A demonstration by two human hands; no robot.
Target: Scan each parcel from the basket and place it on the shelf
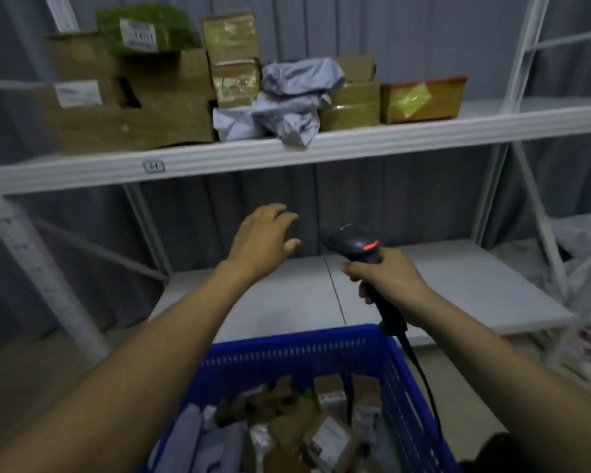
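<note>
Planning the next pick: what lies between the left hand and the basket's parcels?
Head view: only bare lower shelf board and the basket's far wall.

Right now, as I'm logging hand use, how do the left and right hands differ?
The left hand is open, holding nothing; the right hand grips the scanner. The left hand reaches higher toward the shelf; the right hand sits lower, nearer the blue basket. Both are bare.

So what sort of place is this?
Likely a parcel stockroom: white metal shelving holding boxed and bagged parcels, a blue basket of more, a barcode scanner in the right hand.
</note>
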